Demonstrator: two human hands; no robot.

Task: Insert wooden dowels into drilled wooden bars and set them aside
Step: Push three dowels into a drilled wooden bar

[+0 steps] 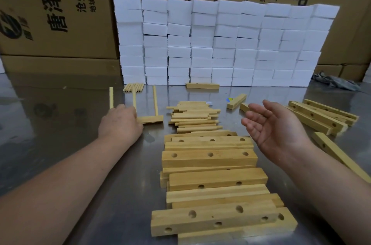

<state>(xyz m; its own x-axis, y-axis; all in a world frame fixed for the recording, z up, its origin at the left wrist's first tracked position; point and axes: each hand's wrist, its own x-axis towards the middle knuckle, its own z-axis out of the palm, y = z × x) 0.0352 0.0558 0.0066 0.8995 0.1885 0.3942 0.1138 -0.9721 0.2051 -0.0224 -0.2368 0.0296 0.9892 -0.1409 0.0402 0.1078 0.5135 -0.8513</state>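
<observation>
While empty, right hand wide open.

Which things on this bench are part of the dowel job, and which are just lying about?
Job: dowelled bar, with the left hand on its end; loose dowels; drilled bars; the open right hand.
Lying about: white foam blocks; cardboard boxes; grey rag.

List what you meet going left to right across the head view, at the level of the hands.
From the left: left hand → doweled bar sticking out beside it → pile of loose dowels → right hand, palm up and empty → cluster of drilled bars at the far right.
</observation>
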